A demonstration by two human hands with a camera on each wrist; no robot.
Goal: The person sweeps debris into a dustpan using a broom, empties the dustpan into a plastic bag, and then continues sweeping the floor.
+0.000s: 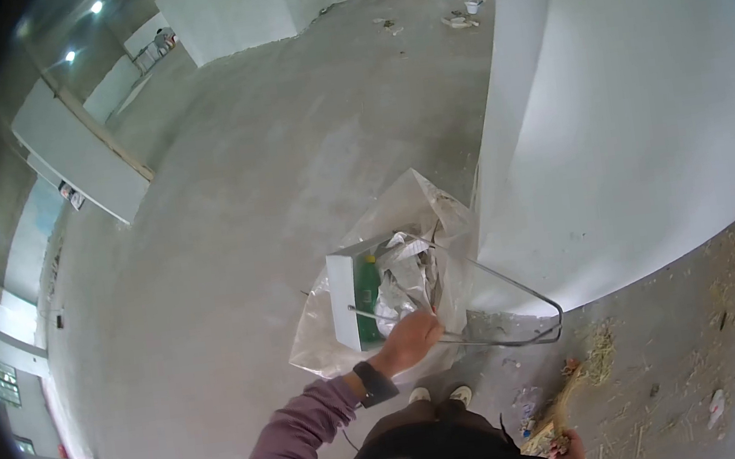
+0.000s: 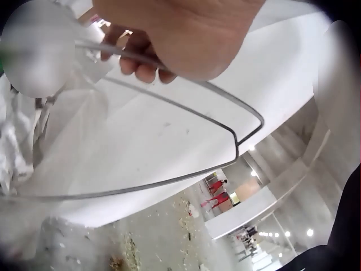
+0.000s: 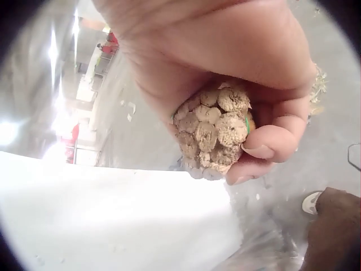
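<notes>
My left hand (image 1: 409,342) grips the grey metal wire handle (image 1: 528,338) of what looks like a dustpan, fingers curled round the wire. The wire bends into a long loop on the right. The white box-like pan (image 1: 342,301) holds something green (image 1: 367,298) and crumpled silvery wrapping (image 1: 406,280). Around and under it spreads a translucent plastic bag (image 1: 316,332) on the floor. At my right side, my right hand (image 3: 225,51) holds a straw broom by its bundled stalks (image 3: 214,127), whose cut ends face the right wrist camera. The broom's straw (image 1: 567,393) reaches toward the floor.
A tall white curved panel (image 1: 632,142) stands to the right of the bag. Straw bits and scraps (image 1: 679,375) litter the floor at right. Farther off lie a small white cup (image 1: 474,6) and debris. My shoes (image 1: 459,394) stand just behind the bag.
</notes>
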